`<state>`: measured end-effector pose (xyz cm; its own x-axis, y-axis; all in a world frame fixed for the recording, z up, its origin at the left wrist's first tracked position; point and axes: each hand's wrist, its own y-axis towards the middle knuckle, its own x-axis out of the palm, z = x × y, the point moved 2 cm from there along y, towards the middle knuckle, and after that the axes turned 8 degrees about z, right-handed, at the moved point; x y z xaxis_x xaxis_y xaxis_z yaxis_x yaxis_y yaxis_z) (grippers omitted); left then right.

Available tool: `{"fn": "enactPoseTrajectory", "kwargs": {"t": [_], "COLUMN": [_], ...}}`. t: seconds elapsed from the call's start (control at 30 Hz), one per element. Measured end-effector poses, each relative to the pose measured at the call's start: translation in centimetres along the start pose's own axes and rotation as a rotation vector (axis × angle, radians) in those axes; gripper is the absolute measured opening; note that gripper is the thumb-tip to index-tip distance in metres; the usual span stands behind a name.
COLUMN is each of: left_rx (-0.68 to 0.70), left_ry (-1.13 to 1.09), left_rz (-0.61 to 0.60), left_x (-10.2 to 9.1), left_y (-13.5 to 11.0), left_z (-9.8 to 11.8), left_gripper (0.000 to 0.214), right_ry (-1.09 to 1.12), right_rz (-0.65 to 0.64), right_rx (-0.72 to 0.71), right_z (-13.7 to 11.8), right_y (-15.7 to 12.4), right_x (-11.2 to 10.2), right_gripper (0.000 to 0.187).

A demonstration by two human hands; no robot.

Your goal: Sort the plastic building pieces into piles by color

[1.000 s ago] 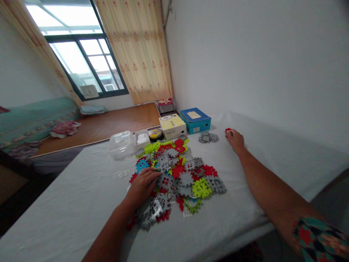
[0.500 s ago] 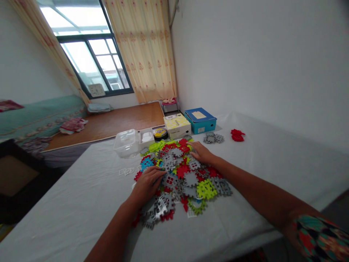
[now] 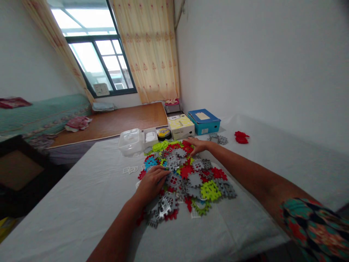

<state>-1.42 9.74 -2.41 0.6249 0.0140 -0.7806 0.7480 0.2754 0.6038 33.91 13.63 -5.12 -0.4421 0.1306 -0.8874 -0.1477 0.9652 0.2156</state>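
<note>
Head view: beside a clear tub (image 3: 130, 147), a carton (image 3: 152, 144) is holding something white (image 3: 149, 136)—my left hand (image 3: 152, 183) and right hand (image 3: 200, 145), grips unclear, are touching toothed tiles (image 3: 195, 179).

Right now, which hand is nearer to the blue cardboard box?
Right hand, at the far end of the multicoloured plastic pile, near the blue cardboard box; the left hand is farther back, at the pile's left side.

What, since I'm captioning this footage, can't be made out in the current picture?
Head view: what the left hand and right hand grip, if anything; the hands hide it.
Head view: the bottom of the pile; upper pieces cover it.
Head view: what the yellow-and-white box says; too small.
Head view: upper part of the left arm; cut off by the bottom edge.
</note>
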Motion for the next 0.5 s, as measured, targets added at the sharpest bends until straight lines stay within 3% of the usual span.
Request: {"fn": "enactPoseTrajectory", "kwargs": {"t": [0.1,0.2,0.33,0.5], "left_rx": [-0.007,-0.009,-0.014,-0.008], "left_ry": [-0.006,-0.012,-0.012,-0.007], "left_rz": [-0.004,-0.009,-0.02,-0.014], "left_x": [0.0,0.0,0.0,0.2], "left_y": [-0.1,-0.2,-0.1,-0.2], "left_z": [0.0,0.0,0.0,-0.2], "left_gripper": [0.028,0.028,0.028,0.027], "right_ry": [0.048,0.098,0.067,0.077], "right_rz": [-0.035,-0.04,0.041,0.169], "right_rx": [-0.022,-0.062,-0.123,-0.006], "right_z": [0.2,-0.5,-2.2,-3.3], "right_y": [1.1,0.9,-0.9,-4.0], "right_x": [-0.4,-0.7,-1.1,-1.7], "right_gripper": [0.109,0.091,0.071,0.069]}}
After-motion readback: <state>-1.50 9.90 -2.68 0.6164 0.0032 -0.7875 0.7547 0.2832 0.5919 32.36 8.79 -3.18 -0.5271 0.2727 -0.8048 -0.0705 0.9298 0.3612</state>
